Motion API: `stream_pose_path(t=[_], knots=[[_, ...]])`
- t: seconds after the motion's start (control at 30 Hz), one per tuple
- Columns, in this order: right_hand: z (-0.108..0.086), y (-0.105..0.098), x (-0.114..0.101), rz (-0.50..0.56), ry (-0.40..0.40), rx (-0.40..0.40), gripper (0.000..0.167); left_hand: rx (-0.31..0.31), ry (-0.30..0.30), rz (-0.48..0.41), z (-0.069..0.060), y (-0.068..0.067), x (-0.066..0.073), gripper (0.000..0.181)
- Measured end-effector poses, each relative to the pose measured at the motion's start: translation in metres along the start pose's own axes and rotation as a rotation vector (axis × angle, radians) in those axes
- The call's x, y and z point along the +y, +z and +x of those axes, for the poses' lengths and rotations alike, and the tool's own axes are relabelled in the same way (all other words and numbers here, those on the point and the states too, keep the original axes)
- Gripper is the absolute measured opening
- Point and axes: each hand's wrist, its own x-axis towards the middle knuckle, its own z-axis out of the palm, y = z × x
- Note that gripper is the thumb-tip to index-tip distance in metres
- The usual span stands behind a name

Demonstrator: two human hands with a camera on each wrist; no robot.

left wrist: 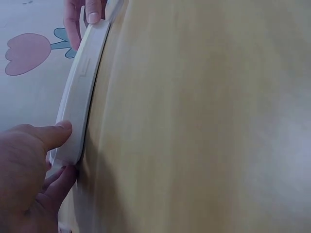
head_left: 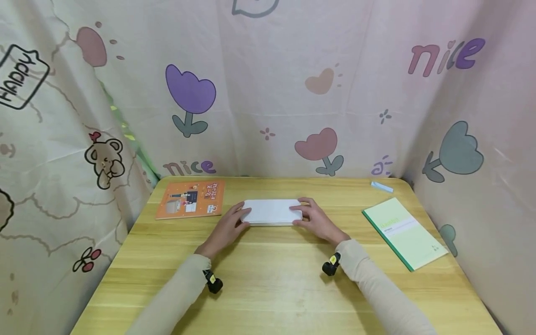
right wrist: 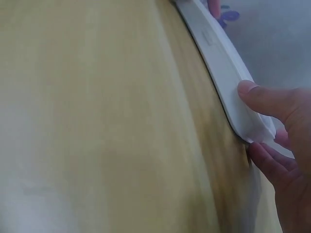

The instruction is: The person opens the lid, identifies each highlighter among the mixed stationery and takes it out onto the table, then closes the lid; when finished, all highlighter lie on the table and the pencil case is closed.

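A flat white rectangular case (head_left: 272, 211) with rounded corners lies in the middle of the table, its long side towards me. At its left end my left hand (head_left: 228, 228) grips it, thumb on the front side and fingers about the end. My right hand (head_left: 316, 219) holds the right end in the same way. In the left wrist view the left thumb (left wrist: 57, 134) presses the case's front side (left wrist: 83, 92), where a small raised tab shows. The right wrist view has the right thumb (right wrist: 255, 94) on the case (right wrist: 226, 82). The case's underside is hidden.
An orange booklet (head_left: 190, 200) lies at the back left of the wooden table (head_left: 268, 288). On the right are a pale green notebook (head_left: 404, 232) with a dark green spine and a small light-blue stick-like piece (head_left: 382, 187). A printed curtain (head_left: 268, 93) surrounds the table's back and sides.
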Motion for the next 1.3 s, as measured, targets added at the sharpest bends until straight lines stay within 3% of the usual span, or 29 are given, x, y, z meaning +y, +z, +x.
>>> stream_pose_path(t=[0.17,0.4,0.7,0.8,0.93,1.07,1.13,1.3], knots=[[-0.001,0.008,-0.006,0.000,-0.022,-0.025,0.050,0.020,-0.012,0.004,-0.015,-0.006,-0.005,0.052],[-0.002,0.015,-0.014,-0.021,-0.059,-0.042,0.050,0.056,0.019,0.009,-0.031,-0.014,-0.009,0.051],[-0.004,0.016,-0.020,-0.058,-0.071,-0.039,0.054,0.028,0.020,0.014,-0.035,-0.023,-0.008,0.057],[-0.001,0.015,-0.022,-0.067,-0.060,-0.035,0.061,0.026,0.037,0.044,-0.029,-0.027,-0.008,0.063],[0.009,0.017,-0.026,-0.105,-0.055,-0.057,0.074,-0.013,0.119,0.153,-0.012,-0.033,-0.007,0.073],[0.021,0.024,-0.030,-0.170,-0.073,-0.119,0.085,-0.106,0.204,0.291,0.005,-0.032,-0.006,0.084],[0.026,0.028,-0.032,-0.217,-0.092,-0.139,0.090,-0.160,0.217,0.335,0.012,-0.029,-0.005,0.088],[0.034,0.040,-0.036,-0.356,-0.157,-0.162,0.096,-0.252,0.217,0.328,0.019,-0.022,-0.005,0.095]])
